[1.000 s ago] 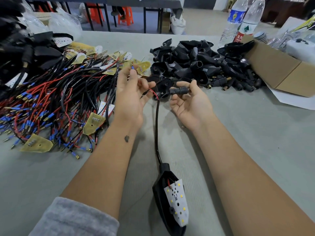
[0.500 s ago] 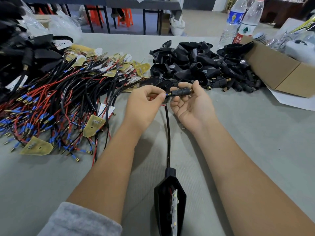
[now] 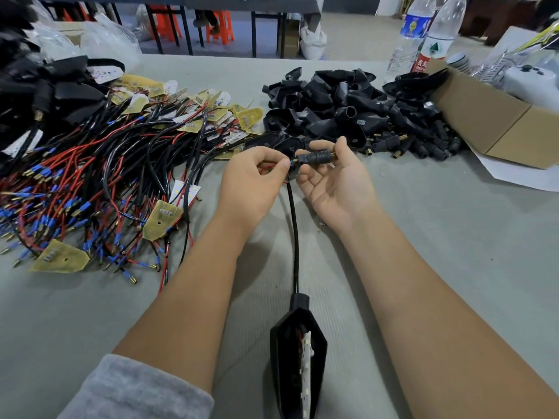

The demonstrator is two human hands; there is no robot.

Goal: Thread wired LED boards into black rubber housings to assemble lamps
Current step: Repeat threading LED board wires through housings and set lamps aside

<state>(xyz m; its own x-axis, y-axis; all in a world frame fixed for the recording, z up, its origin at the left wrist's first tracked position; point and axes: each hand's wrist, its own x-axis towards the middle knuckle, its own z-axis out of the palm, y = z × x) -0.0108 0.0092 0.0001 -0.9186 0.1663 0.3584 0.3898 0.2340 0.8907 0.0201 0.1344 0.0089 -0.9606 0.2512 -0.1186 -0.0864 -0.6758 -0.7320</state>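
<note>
Head view (only one): right hand (image 3: 335,179) lies palm-up, thumb + forefinger clamped on a black threaded sleeve (image 3: 314,156) w/ a brass tip pointing right; the other fingers (image 3: 305,179) are loosely spread, holding nothing. Sleeve is held level, prob. so its open end faces the other hand. Left hand (image 3: 254,179) has fingers curled together, pinching the red wire (image 3: 267,168) and a blue-tipped lead right at the sleeve's mouth — looks like feeding leads in, end first.

From that pinch a black cable (image 3: 295,231) hangs down toward the viewer into the neck of a black rubber housing (image 3: 298,352), which lies on the grey surface (image 3: 453,252) between the forearms. The white LED board (image 3: 306,361) sits inside it edge-on, not seated flat AFAICT. So the board end seems threaded already; the sleeve end is the step in hand.

Stock is kept within reach: pile of wired boards (image 3: 99,182) to the left, heap of empty housings (image 3: 348,110) ahead, cardboard box (image 3: 496,122) + water bottles (image 3: 423,34) far right.
</note>
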